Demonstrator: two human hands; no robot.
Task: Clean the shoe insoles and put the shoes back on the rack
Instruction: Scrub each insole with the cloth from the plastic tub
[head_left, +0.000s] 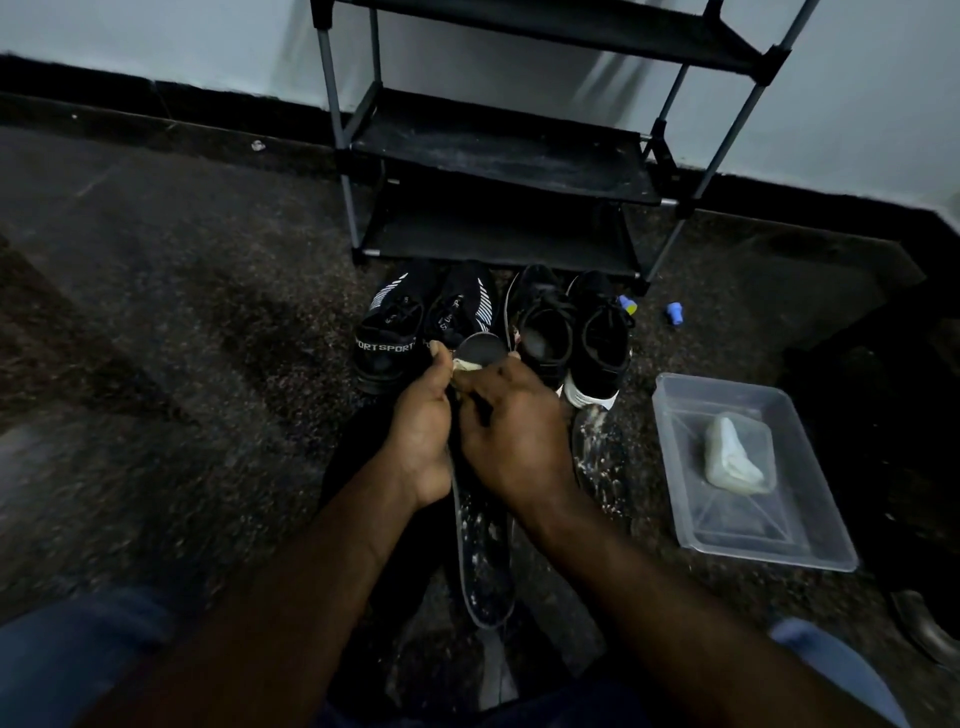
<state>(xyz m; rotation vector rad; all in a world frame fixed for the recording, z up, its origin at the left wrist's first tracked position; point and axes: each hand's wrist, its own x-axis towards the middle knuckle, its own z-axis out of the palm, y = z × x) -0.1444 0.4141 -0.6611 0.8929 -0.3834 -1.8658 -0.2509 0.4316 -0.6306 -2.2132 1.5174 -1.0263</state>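
Step, likely: wiping insole (483, 561). Left hand (423, 431) curls round its edge; right hand (514, 431) pinches pale cloth (467, 366) at far end. Insole in front of rack (498, 156), nearer than shoes (545, 332). Next: draw cloth down speckled length.

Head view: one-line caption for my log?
Left hand and right hand grip a dark insole, pale cloth pinched against its end, black sneakers before the rack.

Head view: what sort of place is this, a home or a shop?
Probably a room in a home. A black shoe rack stands against the pale wall, two pairs of black shoes sit on the dark speckled floor before it, and a clear plastic tub lies nearby.
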